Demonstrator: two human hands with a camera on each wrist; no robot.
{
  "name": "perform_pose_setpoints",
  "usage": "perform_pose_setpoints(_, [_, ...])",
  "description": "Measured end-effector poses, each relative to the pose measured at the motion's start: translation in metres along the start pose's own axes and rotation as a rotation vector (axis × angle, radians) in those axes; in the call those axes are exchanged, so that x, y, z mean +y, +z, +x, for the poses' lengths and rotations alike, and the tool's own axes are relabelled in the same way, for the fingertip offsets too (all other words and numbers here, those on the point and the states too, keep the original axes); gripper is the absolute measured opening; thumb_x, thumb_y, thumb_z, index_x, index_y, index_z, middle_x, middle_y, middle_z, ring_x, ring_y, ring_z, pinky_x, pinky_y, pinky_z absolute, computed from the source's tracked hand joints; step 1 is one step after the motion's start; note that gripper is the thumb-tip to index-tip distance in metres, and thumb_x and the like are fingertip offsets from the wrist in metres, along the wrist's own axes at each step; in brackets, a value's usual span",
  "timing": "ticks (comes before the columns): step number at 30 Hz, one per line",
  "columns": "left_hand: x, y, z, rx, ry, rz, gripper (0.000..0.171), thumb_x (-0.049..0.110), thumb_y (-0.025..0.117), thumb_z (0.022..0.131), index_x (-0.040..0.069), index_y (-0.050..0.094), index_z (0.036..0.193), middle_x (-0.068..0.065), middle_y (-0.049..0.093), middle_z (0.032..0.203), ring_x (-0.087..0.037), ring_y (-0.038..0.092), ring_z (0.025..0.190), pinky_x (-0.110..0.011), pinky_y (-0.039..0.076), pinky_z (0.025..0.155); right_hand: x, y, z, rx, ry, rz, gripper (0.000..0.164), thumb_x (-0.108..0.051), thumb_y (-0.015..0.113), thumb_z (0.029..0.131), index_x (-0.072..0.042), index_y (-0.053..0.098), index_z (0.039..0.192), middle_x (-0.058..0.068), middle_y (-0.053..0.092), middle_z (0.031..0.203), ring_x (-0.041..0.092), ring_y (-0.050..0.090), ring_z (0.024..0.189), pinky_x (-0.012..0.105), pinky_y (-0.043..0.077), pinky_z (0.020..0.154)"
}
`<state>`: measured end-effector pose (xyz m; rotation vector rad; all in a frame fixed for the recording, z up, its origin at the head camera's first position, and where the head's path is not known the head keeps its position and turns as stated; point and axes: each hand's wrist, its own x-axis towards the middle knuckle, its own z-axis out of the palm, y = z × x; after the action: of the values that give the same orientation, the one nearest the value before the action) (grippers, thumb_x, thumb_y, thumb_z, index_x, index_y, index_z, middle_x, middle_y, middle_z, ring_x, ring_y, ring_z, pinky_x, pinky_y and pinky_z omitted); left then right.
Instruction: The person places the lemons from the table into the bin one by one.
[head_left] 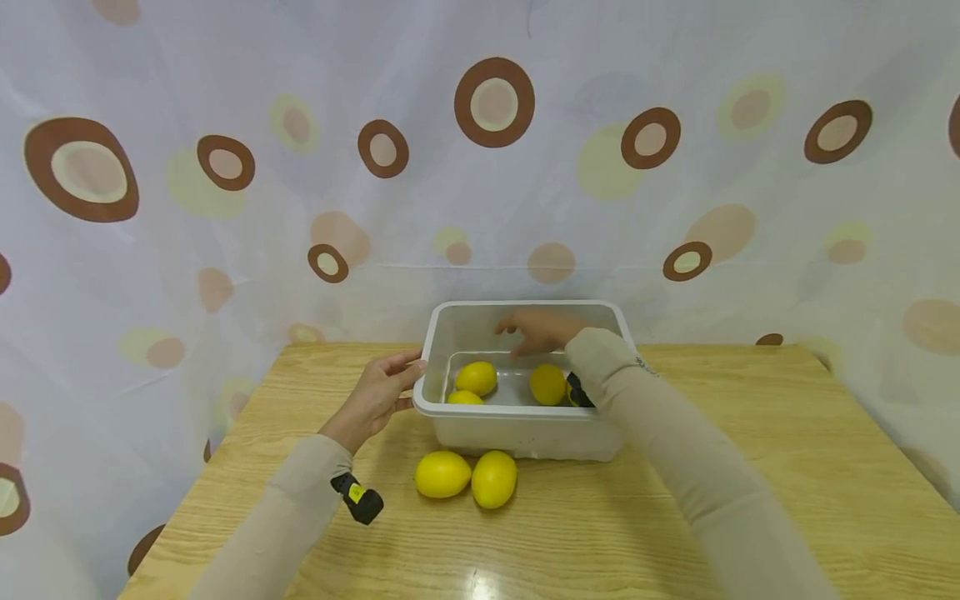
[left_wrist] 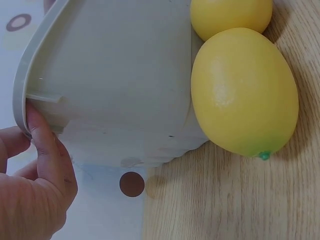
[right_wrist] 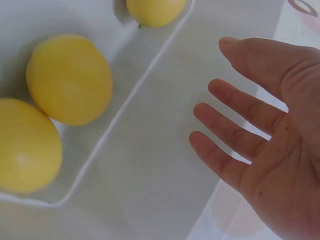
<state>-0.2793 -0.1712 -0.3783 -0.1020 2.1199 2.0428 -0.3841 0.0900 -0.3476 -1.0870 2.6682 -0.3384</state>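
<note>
Yellow lemons [head_left: 476, 379], at least three, already inside white bin [head_left: 517, 435]; two outer lemons [head_left: 442, 475] remain on tabletop [head_left: 810, 433]. Left hand [head_left: 371, 398]: fingers pinch rim. Right hand [head_left: 542, 331]: fingers loose, empty.

From where I stand, the back wall's a pale grey-white cloth [head_left: 540, 208], approx. floor-to-ceiling in feel but its top's out of view — printed w/ brown rings [head_left: 464, 102], peach discs [head_left: 551, 263] & faint yellow ones. Same print down L & R sides, w/ soft folds. Light wood-grain table [head_left: 750, 467] runs back to it. Light's soft, diffuse — one bright glare spot [head_left: 480, 586] near the table's front.
</note>
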Motion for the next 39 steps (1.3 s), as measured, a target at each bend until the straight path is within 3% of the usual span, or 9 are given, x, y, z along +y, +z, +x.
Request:
perform_pose_setpoints(6, [0.000,-0.001,0.000,0.002,-0.003,0.003,0.044,0.015,0.055,0.099,0.007,0.047,0.141,-0.023,0.049,0.135,-0.020,0.060,0.096,-0.023,0.056,0.068,-0.010,-0.022,-0.015,0.002,0.018,-0.063,0.046,-0.011,0.065,0.090,-0.002,0.053,0.134,0.022,0.056,0.130,0.037,0.051,0.120,0.048,0.041,0.103])
perform_pose_setpoints(11, [-0.001,-0.001,0.001,0.000,0.000,0.002,0.044,0.015,0.055,0.098,0.006,0.048,0.141,-0.023,0.050,0.134,-0.017,0.060,0.092,-0.023,0.056,0.068,-0.017,-0.040,-0.029,0.017,0.031,-0.036,0.049,-0.011,0.064,0.092,-0.003,0.050,0.138,0.021,0.051,0.136,0.037,0.047,0.125,0.048,0.038,0.106])
perform_pose_setpoints(22, [0.000,0.000,-0.001,-0.001,-0.006,-0.003,0.044,0.015,0.054,0.099,0.006,0.047,0.142,-0.023,0.048,0.136,-0.020,0.059,0.098,-0.023,0.056,0.069,-0.018,-0.061,-0.067,0.164,-0.055,0.043,0.050,-0.016,0.063,0.093,-0.006,0.048,0.140,0.017,0.048,0.140,0.036,0.045,0.127,0.051,0.038,0.105])
perform_pose_setpoints(29, [0.000,-0.001,-0.001,-0.012,0.003,-0.007,0.045,0.015,0.054,0.099,0.007,0.045,0.143,-0.022,0.047,0.138,-0.021,0.058,0.101,-0.024,0.056,0.071,-0.026,-0.058,-0.091,0.236,-0.137,0.021,0.051,-0.013,0.066,0.092,-0.006,0.048,0.139,0.014,0.047,0.142,0.033,0.045,0.127,0.050,0.038,0.105])
perform_pose_setpoints(39, [0.000,-0.002,0.000,-0.020,0.004,-0.009,0.045,0.015,0.054,0.099,0.006,0.046,0.142,-0.023,0.047,0.138,-0.021,0.059,0.102,-0.027,0.056,0.076,-0.045,-0.031,-0.122,0.329,-0.275,-0.092,0.050,-0.016,0.068,0.090,-0.008,0.050,0.136,0.013,0.052,0.136,0.029,0.049,0.123,0.046,0.043,0.101])
